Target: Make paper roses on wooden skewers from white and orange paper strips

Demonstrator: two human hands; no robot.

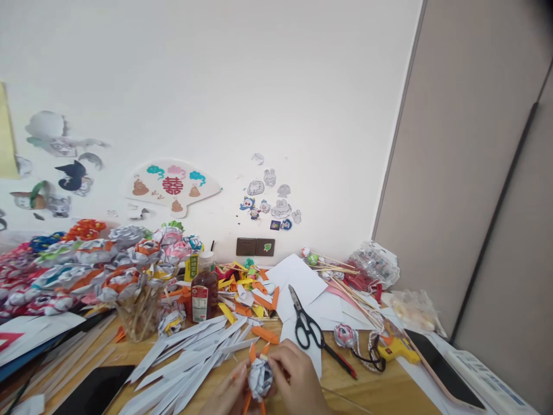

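Observation:
At the front edge of the table I hold a paper flower between both hands. Its head is crumpled white paper, and orange paper strips stick out above and below it. My left hand grips its left side, partly cut off by the frame. On the other side my right hand has thumb and fingers pinched at the upper right edge of the flower. White paper strips fan out left of my hands. Black-handled scissors lie just beyond my right hand, beside a red and black pen.
Many finished paper flowers crowd the left. A brown bottle and folded orange and yellow paper pieces stand mid-table. On the right lie a yellow glue gun and a phone; another phone lies front left.

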